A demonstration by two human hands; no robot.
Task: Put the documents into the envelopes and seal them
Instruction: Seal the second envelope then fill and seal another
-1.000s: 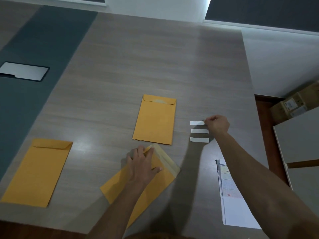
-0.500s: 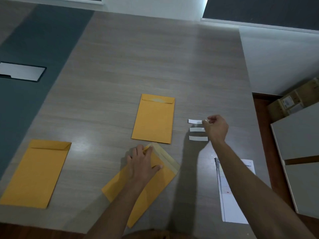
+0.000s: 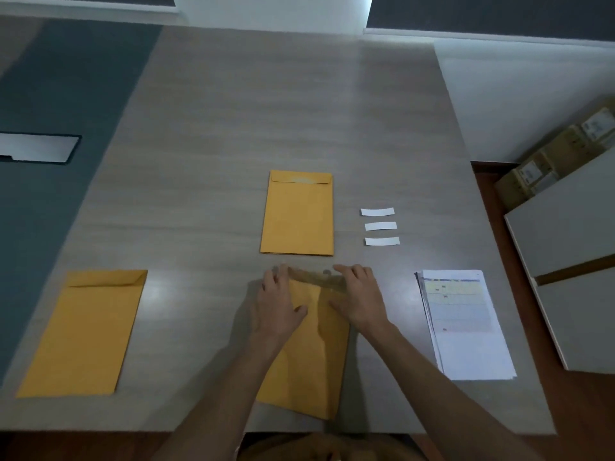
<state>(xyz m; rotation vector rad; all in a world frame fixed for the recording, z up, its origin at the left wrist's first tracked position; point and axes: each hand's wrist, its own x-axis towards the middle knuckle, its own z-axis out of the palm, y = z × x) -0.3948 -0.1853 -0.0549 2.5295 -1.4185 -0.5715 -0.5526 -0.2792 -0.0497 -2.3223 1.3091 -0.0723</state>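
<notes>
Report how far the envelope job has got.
Done: two envelopes, far and left, lie with flaps closed. In hand: left hand and right hand press the near envelope at its flap end. Left: the document stack is still outside; three white strips lie beside.

On a grey wood-grain table (image 3: 299, 111), the left hand (image 3: 278, 306) and right hand (image 3: 357, 299) press flat on the top end of a mustard-yellow paper envelope (image 3: 306, 361) lying nearest the person (its flap end is blurred). A second yellow envelope (image 3: 298, 214) lies just beyond it, flap folded down, and a third (image 3: 86, 331) sits well apart on the left. Three small white paper strips (image 3: 380, 226) lie in a column right of the middle envelope. A stack of white printed documents (image 3: 464, 322) rests near the table's right edge.
</notes>
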